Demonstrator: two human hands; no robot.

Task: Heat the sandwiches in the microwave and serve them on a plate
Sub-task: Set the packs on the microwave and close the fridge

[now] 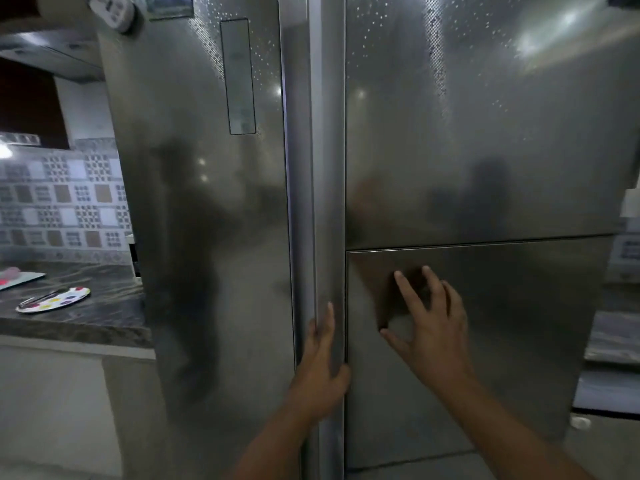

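Note:
A tall stainless-steel fridge (214,209) with two doors fills the view. My left hand (320,362) grips the vertical handle (327,168) that runs down between the doors, fingers wrapped round its left side and thumb on the right. My right hand (429,323) is spread with straight fingers against the lower panel of the right door (502,323), fingertips at the steel. No sandwiches and no microwave are in view. A white plate (53,299) with coloured dots lies on the counter at the left.
A dark marbled counter (104,317) juts out left of the fridge, backed by patterned tiles (62,202). A tray-like board (20,278) lies at the far left. At the right edge, part of a white appliance (627,251) and shelves show.

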